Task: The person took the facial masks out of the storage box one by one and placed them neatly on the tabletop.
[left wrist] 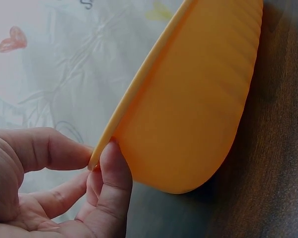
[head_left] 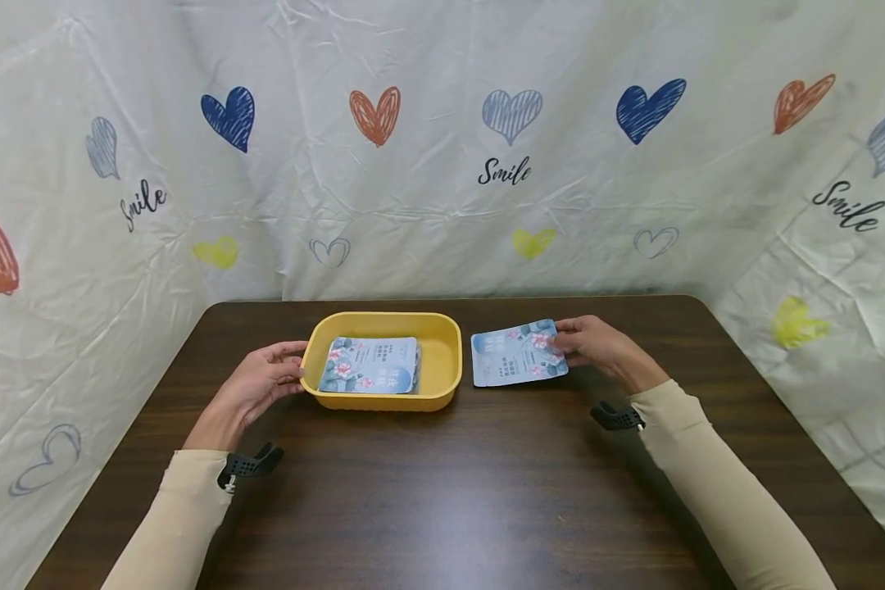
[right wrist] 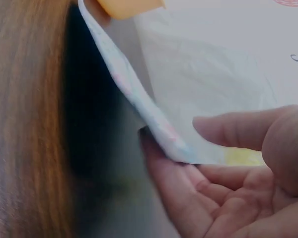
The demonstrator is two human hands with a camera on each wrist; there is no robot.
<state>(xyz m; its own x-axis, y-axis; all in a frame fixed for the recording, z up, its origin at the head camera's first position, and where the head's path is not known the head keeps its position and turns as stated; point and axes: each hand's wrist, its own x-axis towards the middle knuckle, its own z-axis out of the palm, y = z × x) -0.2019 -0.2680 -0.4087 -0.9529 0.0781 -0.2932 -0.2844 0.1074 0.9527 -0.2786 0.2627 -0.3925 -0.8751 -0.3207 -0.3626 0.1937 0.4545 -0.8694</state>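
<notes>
My left hand (head_left: 265, 381) pinches the left rim of a yellow plastic tray (head_left: 442, 360), with thumb and fingers on either side of the edge (left wrist: 134, 91). Inside the tray, toward its left, lie flat light-blue sachets (head_left: 372, 365) printed with pink flowers, stacked so that only the top one shows fully. To the tray's right, my right hand (head_left: 597, 348) holds a matching sachet (head_left: 512, 356) by its right edge. In the right wrist view this sachet (right wrist: 134, 94) appears nearly edge-on and tilted, its near end on my fingers while the thumb tip stands above it.
A dark wooden table (head_left: 428, 483) lies beneath everything. Behind it and along both sides hangs a pale sheet (head_left: 413, 188) printed with hearts and "Smile". Black bands (head_left: 251, 465) sit on both wrists, over beige sleeves (head_left: 723, 483).
</notes>
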